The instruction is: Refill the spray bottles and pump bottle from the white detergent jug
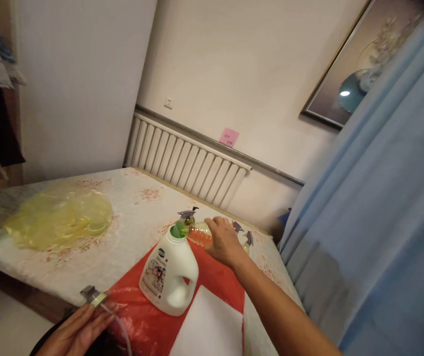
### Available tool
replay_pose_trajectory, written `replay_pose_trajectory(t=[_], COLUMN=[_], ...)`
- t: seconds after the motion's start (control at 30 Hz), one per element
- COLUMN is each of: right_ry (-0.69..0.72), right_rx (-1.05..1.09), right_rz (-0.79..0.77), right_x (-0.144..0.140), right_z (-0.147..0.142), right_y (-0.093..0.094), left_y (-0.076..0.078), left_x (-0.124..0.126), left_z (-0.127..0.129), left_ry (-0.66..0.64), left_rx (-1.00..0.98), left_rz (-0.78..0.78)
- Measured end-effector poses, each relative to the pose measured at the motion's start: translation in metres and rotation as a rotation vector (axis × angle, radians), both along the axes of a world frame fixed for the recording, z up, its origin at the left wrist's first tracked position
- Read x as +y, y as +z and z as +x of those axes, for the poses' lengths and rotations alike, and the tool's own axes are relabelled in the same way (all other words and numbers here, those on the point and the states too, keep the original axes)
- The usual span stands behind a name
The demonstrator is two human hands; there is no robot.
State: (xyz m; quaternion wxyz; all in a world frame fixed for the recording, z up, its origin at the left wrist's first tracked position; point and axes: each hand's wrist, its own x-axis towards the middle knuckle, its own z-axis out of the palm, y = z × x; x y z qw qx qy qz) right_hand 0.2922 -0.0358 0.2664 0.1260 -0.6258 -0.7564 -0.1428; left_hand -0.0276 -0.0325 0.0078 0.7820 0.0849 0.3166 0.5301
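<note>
My right hand [223,242] grips a clear spray bottle [199,233] tipped on its side, its neck at the green funnel [177,229] in the mouth of a white detergent jug [169,277]. The jug stands upright on a red plastic sheet [219,284]. My left hand [80,329], at the lower left by the table edge, holds a grey spray head [92,295] with a thin clear tube hanging from it. Another grey-topped spray bottle [188,215] stands just behind the jug.
A yellow plastic bag [58,217] lies on the floral tablecloth [133,217] at the left. More grey spray heads [244,233] sit behind my right hand. A white sheet [212,329] lies on the red plastic. Radiator [185,160] at the back, blue curtain [378,212] right.
</note>
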Motion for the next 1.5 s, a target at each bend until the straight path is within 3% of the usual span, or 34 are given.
replay_pose_trajectory(t=[0.1, 0.23, 0.3, 0.4, 0.5, 0.6, 0.77, 1.03, 1.13, 1.37, 1.5], right_ry=[-0.013, -0.023, 0.002, 0.024, -0.015, -0.065, -0.093, -0.106, -0.096, -0.039, -0.043], right_rx=[0.174, 0.405, 0.651, 0.846, 0.941, 1.012, 1.052, 1.101, 1.135, 1.161, 1.168], right_rz=[-0.025, -0.038, -0.053, -0.08, -0.123, -0.165, -0.194, -0.178, -0.179, -0.145, -0.135], right_x=[-0.008, -0.025, -0.038, -0.063, -0.088, -0.109, -0.13, -0.144, -0.145, -0.146, -0.148], right_z=[0.013, 0.026, 0.028, 0.027, 0.025, 0.024, 0.024, 0.028, 0.026, 0.016, 0.011], right_y=[-0.025, -0.065, -0.084, -0.106, -0.12, -0.131, -0.141, -0.141, -0.139, -0.134, -0.13], left_y=[0.024, 0.088, 0.12, 0.159, 0.185, 0.2, 0.207, 0.205, 0.196, 0.157, 0.148], left_x=[-0.002, -0.015, -0.022, -0.031, -0.034, -0.035, -0.036, -0.046, -0.05, -0.05, -0.05], left_z=[0.005, 0.022, 0.033, 0.051, 0.07, 0.089, 0.116, 0.138, 0.145, 0.16, 0.165], left_ry=[-0.041, -0.054, -0.037, 0.018, 0.058, 0.078, 0.03, -0.052, -0.098, -0.363, -0.415], left_rx=[0.01, 0.067, 0.076, 0.08, 0.116, 0.143, 0.18, 0.213, 0.267, 0.504, 0.572], left_rz=[0.142, 0.292, 0.351, 0.457, 0.573, 0.686, 0.749, 0.726, 0.743, 0.799, 0.834])
